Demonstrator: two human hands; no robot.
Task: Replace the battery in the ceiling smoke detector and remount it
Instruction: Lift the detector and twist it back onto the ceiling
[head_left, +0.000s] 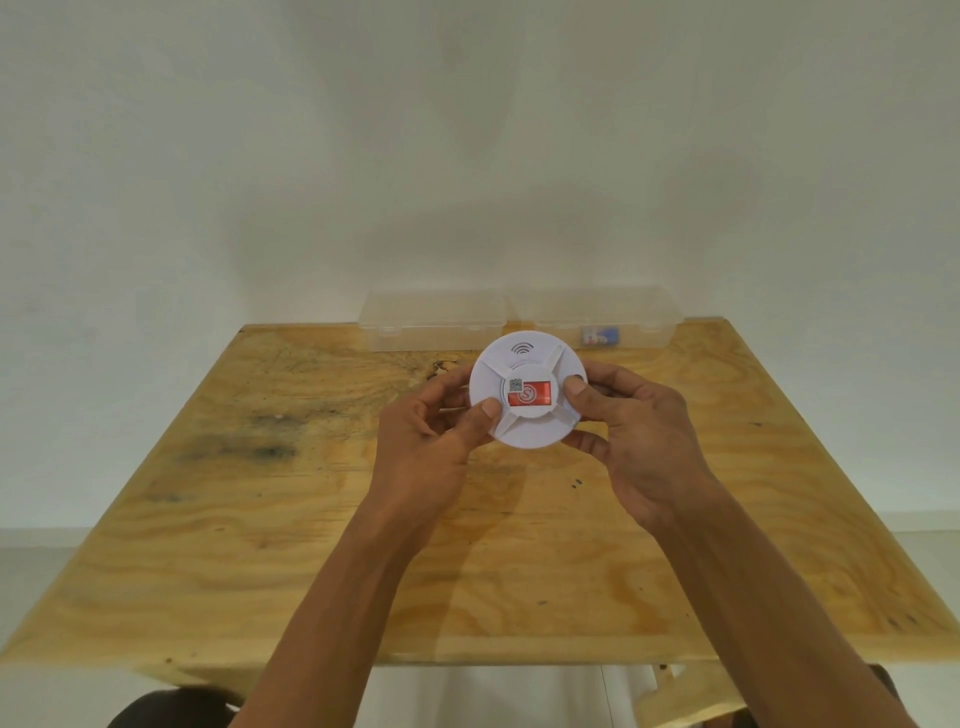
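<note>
Two bare forearms enter from bottom edge, no sleeves visible up to frame limit. Left hand (434, 441) and right hand (641, 441): bare, no gloves, rings, watch or bands seen. Thumbnails short, unpainted. Dark rounded shapes at bottom left (171, 709) and bottom right corners, possibly clothed knees; too little shows to tell garment.

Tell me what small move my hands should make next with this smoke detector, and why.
Probably turn the smoke detector over so its back faces you. Both the left hand and the right hand hold it above the wooden table with the front face and red sticker up, and no battery door shows on this side, so the compartment is likely underneath.
</note>
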